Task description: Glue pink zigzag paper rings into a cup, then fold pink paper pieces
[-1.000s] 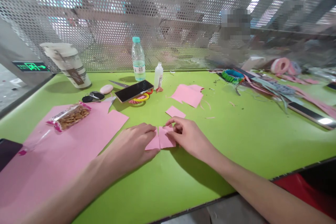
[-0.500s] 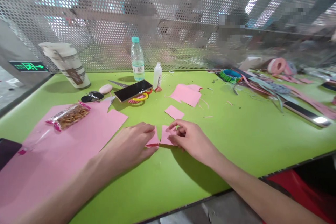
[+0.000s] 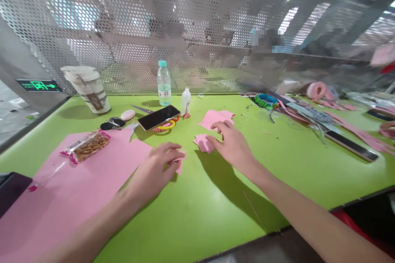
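My left hand (image 3: 158, 169) is raised a little over the green table (image 3: 216, 197), its fingers pinched round a small folded pink paper piece (image 3: 179, 164). Farther forward, my right hand (image 3: 232, 144) hovers with fingers spread and slightly curled; its fingertips are at a small pink paper square (image 3: 202, 142). Just beyond that hand lies a larger cut pink paper scrap (image 3: 212, 118). A big pink paper sheet (image 3: 70, 185) covers the table at the left.
A bag of nuts (image 3: 88, 146) lies on the big sheet. Behind are a paper cup (image 3: 88, 88), water bottle (image 3: 163, 83), small glue bottle (image 3: 185, 101), phone (image 3: 159, 117), scissors (image 3: 140, 109) and keys (image 3: 112, 123). Paper strips and tape rolls (image 3: 314, 90) clutter the right. A perforated metal screen backs the table.
My left hand lifted the folded pink piece off the table. My right hand let go of it and reached forward to the small pink square.
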Demonstrator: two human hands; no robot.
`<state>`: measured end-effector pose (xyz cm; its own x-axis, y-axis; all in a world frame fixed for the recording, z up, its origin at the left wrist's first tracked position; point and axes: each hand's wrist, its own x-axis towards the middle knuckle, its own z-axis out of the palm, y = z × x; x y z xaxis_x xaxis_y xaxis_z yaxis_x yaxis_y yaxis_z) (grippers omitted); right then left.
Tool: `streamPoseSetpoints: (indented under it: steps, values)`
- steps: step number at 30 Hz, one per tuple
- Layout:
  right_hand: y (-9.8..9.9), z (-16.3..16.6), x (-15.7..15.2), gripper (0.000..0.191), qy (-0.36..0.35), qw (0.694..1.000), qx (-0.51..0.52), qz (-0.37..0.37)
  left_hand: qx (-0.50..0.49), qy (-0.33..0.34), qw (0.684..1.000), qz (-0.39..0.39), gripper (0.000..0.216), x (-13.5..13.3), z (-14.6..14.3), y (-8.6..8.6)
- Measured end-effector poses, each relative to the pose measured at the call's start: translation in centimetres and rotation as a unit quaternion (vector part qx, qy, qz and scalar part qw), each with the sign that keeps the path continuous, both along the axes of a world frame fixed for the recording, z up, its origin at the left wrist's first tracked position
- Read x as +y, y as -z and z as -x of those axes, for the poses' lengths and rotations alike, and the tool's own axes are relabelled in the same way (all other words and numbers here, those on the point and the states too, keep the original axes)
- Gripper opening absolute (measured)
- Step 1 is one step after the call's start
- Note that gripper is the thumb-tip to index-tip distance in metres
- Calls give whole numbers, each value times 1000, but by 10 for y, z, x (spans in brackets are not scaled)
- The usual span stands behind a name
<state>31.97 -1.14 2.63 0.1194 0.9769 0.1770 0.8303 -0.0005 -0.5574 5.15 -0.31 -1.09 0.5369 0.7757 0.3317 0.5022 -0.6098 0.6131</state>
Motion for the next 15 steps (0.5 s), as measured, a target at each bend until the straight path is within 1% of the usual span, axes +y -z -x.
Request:
streamPoseSetpoints:
  steps: [1,2,3,5,6,7,9,10,12,13,15]
  values:
    - [-3,6,3,30,-11,999,32,7,-61,-33,997,30,31,3,-1,-1]
    - [-3,15,3,35,-33,995,92,37,-120,-63,989,57,28,6,-1,-2]
    - [-2,25,3,42,-64,980,170,82,-174,-86,978,79,25,8,-1,-2]
    - [6,45,-1,51,-105,933,304,159,-251,-120,955,103,16,12,-1,-3]
    - [11,55,-2,55,-119,913,345,181,-273,-133,947,107,11,12,-1,-3]
    - [16,62,-3,61,-126,898,377,187,-281,-143,942,111,9,12,-2,-4]
    - [25,70,-1,62,-125,883,414,182,-270,-163,942,119,16,11,-3,-4]
    - [27,71,1,58,-125,885,413,173,-254,-174,944,119,16,11,-3,-4]
    - [30,65,6,47,-137,907,364,161,-190,-181,958,117,8,10,-2,-3]
    - [31,60,8,40,-150,922,319,160,-139,-177,968,112,19,10,-1,-2]
    - [32,50,12,23,-169,943,235,162,-10,-137,987,77,42,10,2,3]
